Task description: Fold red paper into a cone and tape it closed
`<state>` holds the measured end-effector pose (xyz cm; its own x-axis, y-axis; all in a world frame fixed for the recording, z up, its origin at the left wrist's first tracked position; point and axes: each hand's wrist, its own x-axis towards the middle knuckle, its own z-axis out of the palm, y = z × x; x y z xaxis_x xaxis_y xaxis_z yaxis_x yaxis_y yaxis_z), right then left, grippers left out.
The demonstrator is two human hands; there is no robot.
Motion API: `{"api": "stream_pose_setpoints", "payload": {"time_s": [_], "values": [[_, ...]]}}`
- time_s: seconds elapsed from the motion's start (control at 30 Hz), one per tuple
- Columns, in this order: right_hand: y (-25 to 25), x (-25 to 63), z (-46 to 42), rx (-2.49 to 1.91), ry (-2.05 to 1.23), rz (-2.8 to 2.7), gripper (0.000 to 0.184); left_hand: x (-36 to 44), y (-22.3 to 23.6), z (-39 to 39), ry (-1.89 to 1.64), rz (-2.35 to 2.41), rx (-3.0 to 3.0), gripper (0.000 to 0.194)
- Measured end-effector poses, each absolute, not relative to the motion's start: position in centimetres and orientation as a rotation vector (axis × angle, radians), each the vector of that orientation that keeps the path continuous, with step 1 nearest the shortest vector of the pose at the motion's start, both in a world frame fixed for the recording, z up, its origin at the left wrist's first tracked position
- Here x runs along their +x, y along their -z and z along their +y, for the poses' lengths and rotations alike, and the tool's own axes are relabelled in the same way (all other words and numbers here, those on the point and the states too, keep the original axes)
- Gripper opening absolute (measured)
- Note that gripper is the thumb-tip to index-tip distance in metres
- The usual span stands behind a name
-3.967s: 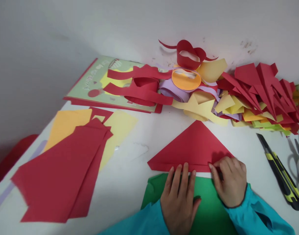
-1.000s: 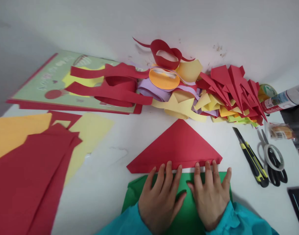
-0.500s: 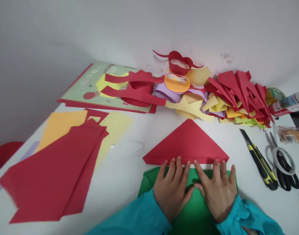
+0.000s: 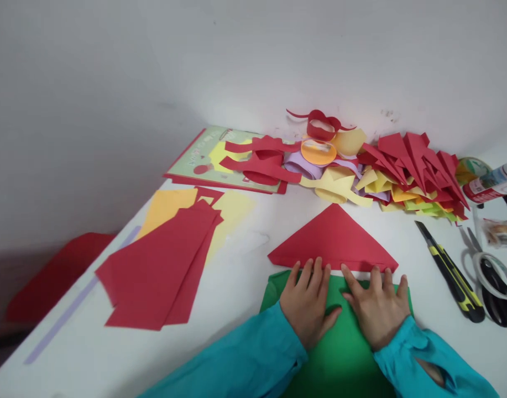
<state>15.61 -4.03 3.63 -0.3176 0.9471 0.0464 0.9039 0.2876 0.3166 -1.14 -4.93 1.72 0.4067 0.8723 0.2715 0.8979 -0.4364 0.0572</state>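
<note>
A red sheet of paper [image 4: 334, 235], folded into a triangle with its point away from me, lies flat on the white table. A narrow folded strip runs along its near edge. The fingertips of my left hand [image 4: 309, 301] press on the left half of that edge, fingers stretched out. My right hand [image 4: 377, 307] lies flat on the right half, fingers spread. Under both palms is a green sheet [image 4: 340, 359], partly hidden by my hands and sleeves.
Red paper sheets [image 4: 162, 271] lie at the left. Paper crowns [image 4: 334, 182], a booklet [image 4: 191, 160] and a heap of folded red papers [image 4: 419, 160] line the wall. At the right are a utility knife [image 4: 452, 273], scissors [image 4: 496, 304], a tape roll [image 4: 481, 260] and a spray can [image 4: 491, 182].
The camera view has shifted left, so everything appears further right. Both hands stay on the near edge of the red triangle, with hardly any movement against it.
</note>
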Motion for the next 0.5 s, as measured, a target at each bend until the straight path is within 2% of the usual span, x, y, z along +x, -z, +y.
{"api": "stream_pose_setpoints", "payload": {"time_s": [0.33, 0.5], "values": [[-3.3, 15.7, -4.1, 1.768, -0.433, 2.422, 0.051, -4.8, -1.3, -5.8, 0.304, -1.76, -2.3, 0.07], [-3.3, 15.6, -4.1, 1.78, -0.423, 2.421, 0.05, -6.4, -1.4, -6.0, 0.287, -1.729, -2.277, 0.064]]}}
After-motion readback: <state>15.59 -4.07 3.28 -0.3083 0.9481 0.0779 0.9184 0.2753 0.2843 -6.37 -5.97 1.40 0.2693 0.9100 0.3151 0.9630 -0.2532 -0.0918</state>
